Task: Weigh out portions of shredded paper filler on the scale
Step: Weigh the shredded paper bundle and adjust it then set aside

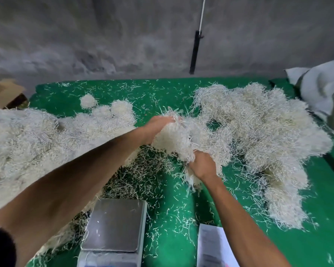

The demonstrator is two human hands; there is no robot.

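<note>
Cream shredded paper filler lies in two big heaps on the green table: a right heap [258, 132] and a left heap [27, 143]. Between them, I hold a clump of filler [174, 137] above the table. My left hand [158, 126] grips its far upper side, and my right hand [201, 166] grips its near lower side. The clump still joins the right heap. The scale [116, 226], with a bare steel platter carrying a few stray strands, sits near the front edge below my left forearm.
Loose strands litter the green table [181, 209]. A printed sheet of paper [212, 247] lies right of the scale. A white sack [324, 89] sits at the far right, a cardboard box [2, 93] at the far left. A grey wall stands behind.
</note>
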